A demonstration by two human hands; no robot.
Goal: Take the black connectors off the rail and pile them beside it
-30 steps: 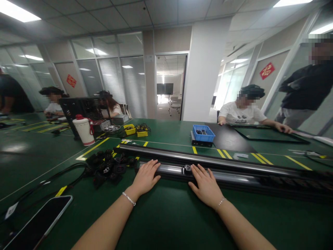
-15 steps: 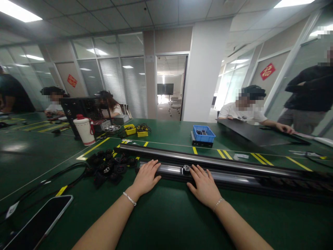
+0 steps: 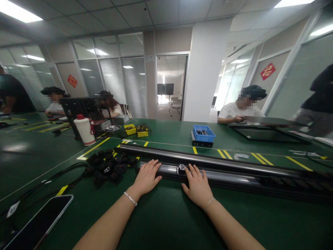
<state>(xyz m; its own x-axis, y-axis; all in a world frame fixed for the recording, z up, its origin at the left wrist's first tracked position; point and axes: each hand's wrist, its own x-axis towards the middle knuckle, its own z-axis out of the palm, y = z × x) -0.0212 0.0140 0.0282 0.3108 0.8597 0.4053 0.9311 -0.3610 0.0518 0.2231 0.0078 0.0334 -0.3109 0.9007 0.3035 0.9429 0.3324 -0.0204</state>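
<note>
From the head camera, a long black rail assembly lies flat on the matte green table, its profile straight and narrow, with a smooth, shiny grey metal tube running along its near side and a second glossy rounded bar along its far side. Its long axis runs across the view from left to right, the left end stopping near a heap of black power plugs and cables, the right end passing out toward the table's right edge and dropping slightly in the picture. A small pale clip-like fitting sits on the grey tube between the two hands. The left hand rests flat and unclenched, palm down, fingers laid on the left end of the tube. The right hand is likewise spread and relaxed, fingertips touching the tube just right of the fitting; neither hand grips anything. The rail lies directly ahead of both hands, beyond the wrists. A dark smartphone with a glossy screen lies at lower left; a blue plastic bin stands beyond the rail.
</note>
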